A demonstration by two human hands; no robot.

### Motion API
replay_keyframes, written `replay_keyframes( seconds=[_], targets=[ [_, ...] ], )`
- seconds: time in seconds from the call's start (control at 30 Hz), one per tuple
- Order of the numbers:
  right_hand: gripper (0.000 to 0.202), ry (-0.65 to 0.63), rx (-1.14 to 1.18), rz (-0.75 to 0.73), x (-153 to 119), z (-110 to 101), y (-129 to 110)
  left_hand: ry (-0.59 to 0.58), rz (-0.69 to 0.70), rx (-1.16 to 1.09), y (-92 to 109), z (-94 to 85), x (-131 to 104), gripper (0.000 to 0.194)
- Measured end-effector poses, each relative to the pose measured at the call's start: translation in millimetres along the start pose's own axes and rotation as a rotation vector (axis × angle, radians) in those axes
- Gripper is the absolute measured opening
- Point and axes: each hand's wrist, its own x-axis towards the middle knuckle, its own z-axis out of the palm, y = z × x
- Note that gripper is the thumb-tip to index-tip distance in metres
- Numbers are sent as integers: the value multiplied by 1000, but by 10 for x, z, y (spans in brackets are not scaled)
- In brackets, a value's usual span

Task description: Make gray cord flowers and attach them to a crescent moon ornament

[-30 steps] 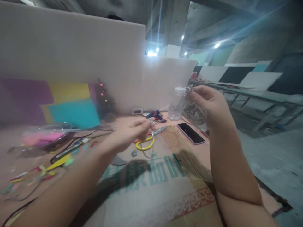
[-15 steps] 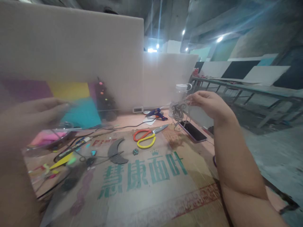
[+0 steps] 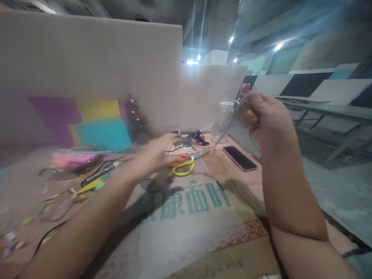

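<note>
My right hand [image 3: 257, 110] is raised at the right, fingers closed on a grey cord [image 3: 225, 133]. A length of it hangs down and to the left, past the clear bottle [image 3: 220, 126] with a white lid. My left hand [image 3: 155, 155], smeared by motion, reaches over the cardboard [image 3: 186, 240] with thumb and fingers apart. Just beyond its fingertips is a blurred grey tangle [image 3: 183, 142]; whether they touch cannot be made out. The scissors [image 3: 183, 169], with red and yellow handles, lie beside this hand, the red handle partly covered. A grey crescent piece [image 3: 149, 185] is mostly hidden beneath it.
A blue glue gun [image 3: 199, 136] lies at the back, and a phone [image 3: 240, 158] at the right. Small coloured bits [image 3: 52, 201], a utility knife [image 3: 100, 174] and a pink bundle in clear plastic [image 3: 72, 159] are at the left. A white panel [image 3: 116, 69] stands behind.
My left hand has swung from the far left to the scissors. My right hand has risen; the cord bundle that hung below it is gone from there, leaving a trailing length.
</note>
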Motion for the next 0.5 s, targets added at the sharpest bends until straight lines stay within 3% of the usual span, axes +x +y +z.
replay_keyframes(
  seconds=[0.07,0.13,0.23,0.27,0.33,0.43,0.5],
  targets=[
    [22,-121,8,7,-102,266,-2,-84,124,-170,210,474,147,85],
    [24,-194,-5,6,-177,410,-23,-181,178,-269,275,806,187,87],
    [21,-177,-26,-55,-220,312,-142,-392,90,-318,213,978,109,45],
    [18,-132,-36,-98,-217,200,-200,-412,43,-317,166,949,68,38],
    [14,21,-83,-215,-193,-109,-315,-379,-43,-306,43,782,-15,43],
    [18,414,-309,-446,-159,-663,-421,-376,-147,-304,-176,370,-132,48],
    [25,583,-470,-424,-161,-1005,-430,-397,-188,-317,-308,96,-211,46]
  ],
)
